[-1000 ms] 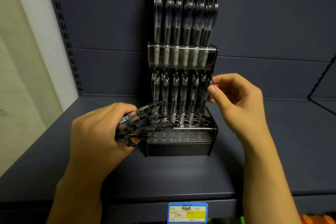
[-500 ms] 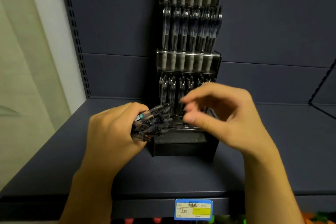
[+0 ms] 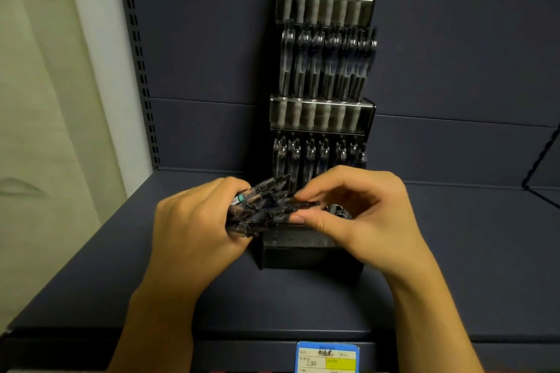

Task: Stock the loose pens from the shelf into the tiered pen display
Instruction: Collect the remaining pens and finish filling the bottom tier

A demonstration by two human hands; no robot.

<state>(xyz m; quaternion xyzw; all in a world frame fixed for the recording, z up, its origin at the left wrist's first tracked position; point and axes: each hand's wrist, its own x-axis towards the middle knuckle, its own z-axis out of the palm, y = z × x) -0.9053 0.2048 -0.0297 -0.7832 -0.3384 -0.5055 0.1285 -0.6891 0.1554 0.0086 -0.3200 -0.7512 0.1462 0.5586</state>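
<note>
A dark tiered pen display (image 3: 368, 109) stands upright on the dark shelf (image 3: 454, 266) against the back panel. Its upper tiers hold rows of clear pens; the lowest tier has a back row of pens (image 3: 309, 151) and open holes in front. My left hand (image 3: 194, 227) grips a bundle of several clear pens (image 3: 260, 209), tips pointing right. My right hand (image 3: 357, 215) is in front of the lowest tier, thumb and fingers pinching one pen (image 3: 306, 205) at the end of that bundle. The front holes are mostly hidden by my right hand.
A slotted upright (image 3: 139, 69) runs down the left of the back panel beside a pale wall. A blue and yellow price label (image 3: 327, 357) sits on the shelf's front edge. A dark wire divider (image 3: 542, 166) stands at the far right.
My right hand left the pen at the right end of the lowest tier and moved left and down to the bundle, where it now pinches a pen. The left hand stayed still.
</note>
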